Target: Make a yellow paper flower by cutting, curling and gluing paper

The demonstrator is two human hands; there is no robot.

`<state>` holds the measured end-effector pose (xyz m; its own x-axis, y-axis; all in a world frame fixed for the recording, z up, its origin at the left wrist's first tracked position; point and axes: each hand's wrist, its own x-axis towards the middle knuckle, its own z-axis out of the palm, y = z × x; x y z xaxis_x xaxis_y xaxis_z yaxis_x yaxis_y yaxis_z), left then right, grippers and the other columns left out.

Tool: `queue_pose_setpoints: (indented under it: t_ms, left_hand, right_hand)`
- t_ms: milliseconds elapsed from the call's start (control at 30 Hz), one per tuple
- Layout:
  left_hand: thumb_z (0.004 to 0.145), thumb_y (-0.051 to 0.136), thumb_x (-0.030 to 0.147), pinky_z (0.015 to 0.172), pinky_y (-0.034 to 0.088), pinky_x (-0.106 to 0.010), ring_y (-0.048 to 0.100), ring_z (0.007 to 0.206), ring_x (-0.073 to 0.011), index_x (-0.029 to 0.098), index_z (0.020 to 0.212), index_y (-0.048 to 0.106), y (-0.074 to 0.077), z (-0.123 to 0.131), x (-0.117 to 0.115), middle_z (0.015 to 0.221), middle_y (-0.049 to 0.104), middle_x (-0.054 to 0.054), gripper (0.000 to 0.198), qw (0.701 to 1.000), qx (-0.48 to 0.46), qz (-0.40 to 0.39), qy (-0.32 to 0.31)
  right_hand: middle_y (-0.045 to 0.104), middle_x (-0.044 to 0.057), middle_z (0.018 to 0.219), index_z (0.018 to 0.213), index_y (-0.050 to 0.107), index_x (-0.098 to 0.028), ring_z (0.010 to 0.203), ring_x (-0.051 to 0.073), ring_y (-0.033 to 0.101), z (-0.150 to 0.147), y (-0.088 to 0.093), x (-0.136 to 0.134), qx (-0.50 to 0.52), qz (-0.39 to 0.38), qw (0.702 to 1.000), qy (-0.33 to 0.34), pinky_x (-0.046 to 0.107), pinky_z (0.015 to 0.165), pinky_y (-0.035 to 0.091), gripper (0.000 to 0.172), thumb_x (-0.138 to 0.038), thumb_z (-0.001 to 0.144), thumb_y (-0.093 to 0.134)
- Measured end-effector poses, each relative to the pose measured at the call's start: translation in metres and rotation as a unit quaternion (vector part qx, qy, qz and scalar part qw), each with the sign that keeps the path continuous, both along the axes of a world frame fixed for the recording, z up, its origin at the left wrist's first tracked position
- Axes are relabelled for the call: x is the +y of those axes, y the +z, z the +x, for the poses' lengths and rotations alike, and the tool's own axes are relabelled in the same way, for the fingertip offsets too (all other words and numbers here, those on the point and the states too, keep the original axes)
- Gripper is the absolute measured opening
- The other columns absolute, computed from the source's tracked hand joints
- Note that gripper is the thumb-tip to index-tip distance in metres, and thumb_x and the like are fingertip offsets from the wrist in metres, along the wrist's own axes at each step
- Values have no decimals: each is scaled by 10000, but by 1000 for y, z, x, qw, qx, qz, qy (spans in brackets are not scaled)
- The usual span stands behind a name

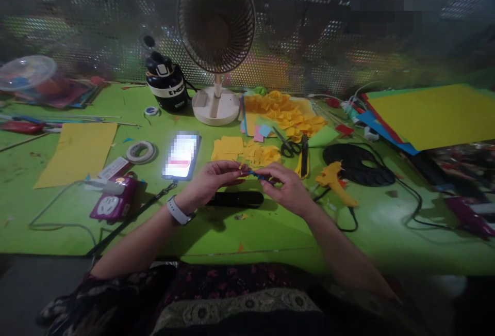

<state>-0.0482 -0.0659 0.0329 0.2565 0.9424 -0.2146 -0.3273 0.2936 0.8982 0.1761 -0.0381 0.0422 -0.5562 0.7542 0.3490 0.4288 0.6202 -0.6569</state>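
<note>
head view: left hand [214, 176] and right hand [286, 184] both pinch a thin blue strip [258, 175] (ends hidden by fingertips) above the green table [232, 233], near a phone [181, 155].

1. The scene is dim overall; the green desk [232, 233] is lit best in its middle.
2. The phone [181, 155] screen glows white, blown out and pixelated.
3. Soft shadows lie on the desk beneath the left hand [211, 178] and right hand [288, 186].
4. The small blue piece [258, 175] between their fingers is too blurred to make out.
5. The far mesh wall [309, 42] is hazy and smeared, with pixelated blocks at the top.
6. The near edge sinks into darkness; the desk bows at left and right.
</note>
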Motion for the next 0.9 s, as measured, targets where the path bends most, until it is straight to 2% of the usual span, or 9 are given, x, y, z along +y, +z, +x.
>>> queue_pose_setpoints:
  t_ms: [133, 267, 433, 533, 667, 800, 900]
  left_hand:
    - [748, 790, 258, 983, 503, -379, 702, 996, -184, 177, 950, 738, 0, 0, 0, 1036, 764, -56, 225, 1000, 11, 5, -2]
    - [765, 777, 310, 936, 530, -368, 715, 944, -188, 176, 891, 751, -3, 2, -1, 973, 774, -63, 186, 999, 32, 10, 2]
    - [760, 781, 355, 912, 550, -386, 722, 918, -203, 160, 901, 754, -4, 5, -2, 957, 775, -86, 242, 998, 53, 14, -10]
    - [741, 795, 349, 883, 566, -381, 724, 865, -191, 148, 891, 750, -3, 8, -4, 917, 774, -80, 255, 998, 53, 11, -12]
    - [725, 803, 339, 827, 585, -366, 722, 814, -185, 145, 874, 746, -2, 12, -7, 871, 768, -67, 251, 998, 60, 11, -19]
    - [732, 796, 334, 808, 589, -350, 719, 821, -178, 162, 869, 744, -1, 14, -8, 876, 765, -57, 226, 998, 53, 13, -18]
    - [750, 781, 337, 804, 588, -352, 717, 802, -176, 159, 857, 740, 1, 14, -8, 840, 758, -55, 212, 999, 49, 5, -23]
  right_hand:
    - [690, 75, 918, 1028, 698, -187, 847, 201, 649, -1, 0, -1, 2, -8, 1000, -3, 347, 771, 523, 247, -162, 843, 536]
    - [667, 70, 896, 960, 683, -187, 837, 201, 621, -3, -1, -2, 3, -51, 999, -19, 342, 760, 491, 235, -153, 829, 491]
    - [603, 31, 781, 843, 633, -188, 710, 166, 544, -6, 1, -3, 62, -180, 980, -65, 290, 626, 420, 211, -200, 840, 423]
    - [519, -12, 665, 828, 627, -186, 596, 130, 452, -12, 5, -8, 99, -250, 960, -73, 257, 535, 348, 163, -320, 840, 534]
    - [346, -80, 541, 799, 614, -185, 492, 87, 297, -20, 9, -13, 154, -293, 938, -102, 232, 463, 238, 332, -497, 746, 715]
    - [356, -76, 541, 774, 607, -183, 458, 75, 303, -20, 5, -10, 192, -344, 916, -74, 233, 427, 209, 542, -723, 741, 629]
    - [354, -88, 523, 786, 611, -181, 429, 63, 259, -18, 2, -8, 198, -403, 893, -43, 232, 402, 170, 604, -776, 688, 633]
